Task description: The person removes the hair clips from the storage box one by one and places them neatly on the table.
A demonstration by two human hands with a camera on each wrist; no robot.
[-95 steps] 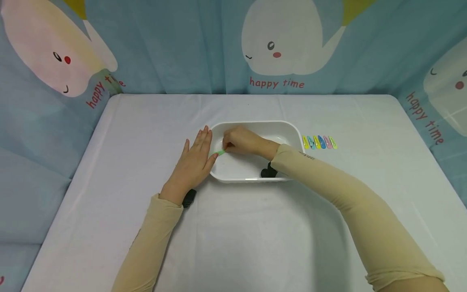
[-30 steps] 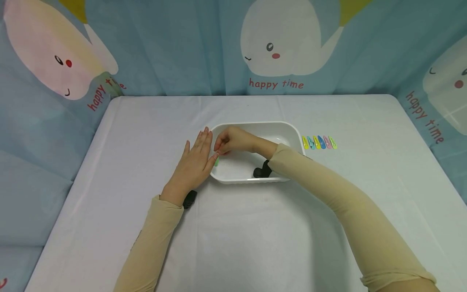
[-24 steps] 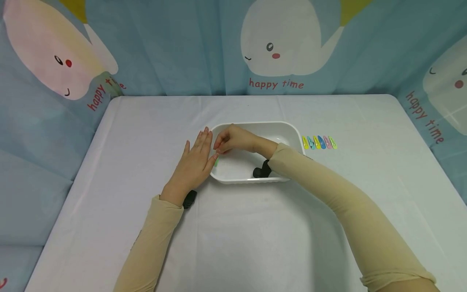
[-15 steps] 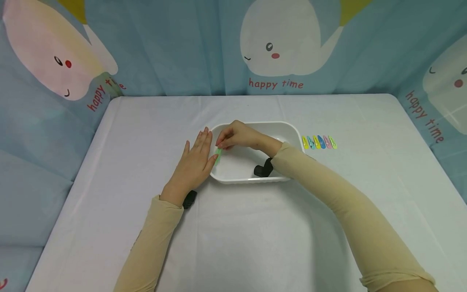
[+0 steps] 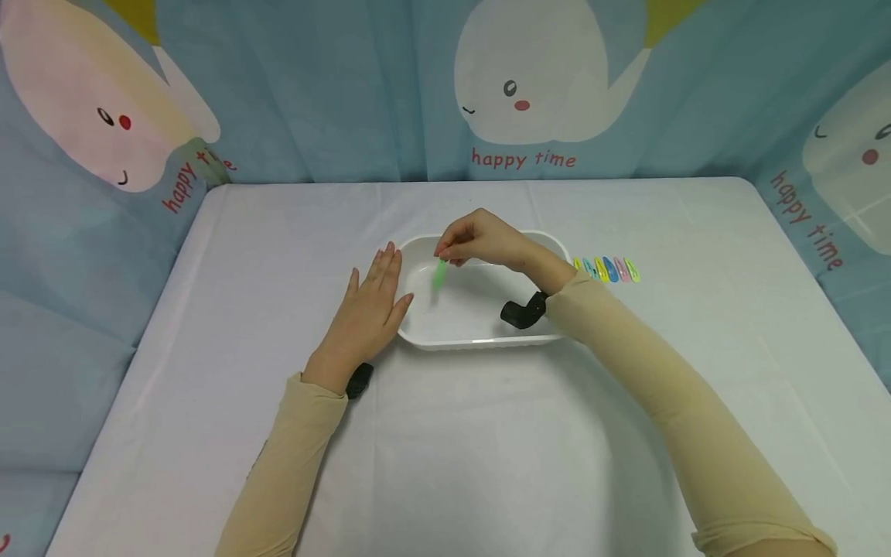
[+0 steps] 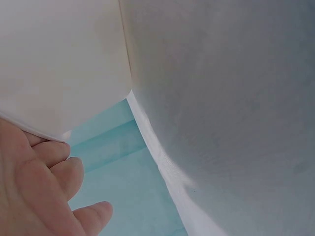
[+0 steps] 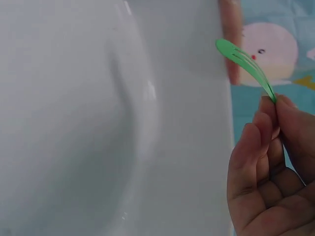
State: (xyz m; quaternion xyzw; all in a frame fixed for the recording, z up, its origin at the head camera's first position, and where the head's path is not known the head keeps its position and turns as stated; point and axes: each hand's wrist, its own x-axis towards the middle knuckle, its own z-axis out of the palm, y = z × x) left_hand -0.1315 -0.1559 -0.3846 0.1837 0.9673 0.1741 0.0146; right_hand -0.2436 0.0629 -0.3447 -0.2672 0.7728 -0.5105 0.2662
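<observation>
A green snap hair clip (image 5: 439,275) hangs from my right hand (image 5: 483,238), pinched at one end between thumb and fingers over the left half of a white tray (image 5: 473,343). The right wrist view shows the hair clip (image 7: 246,64) up close, its rounded end pointing away from the fingertips. Against the tray's left end lies my left hand (image 5: 362,319), fingers straight and thumb spread. In the left wrist view, the fingers (image 6: 54,152) touch the pale tray wall (image 6: 59,64). The tray's right end is partly hidden behind my right forearm.
Several hair clips (image 5: 612,269) in yellow, blue, pink and green stand in a row right of the tray. A black device (image 5: 524,311) sits under my right wrist, another black device (image 5: 360,381) under the left. A whale-print curtain (image 5: 334,93) borders the white table (image 5: 473,449).
My right hand has risen and moved right from the tray's left end, taking the green hair clip away from the left thumb. The left hand has stayed in place.
</observation>
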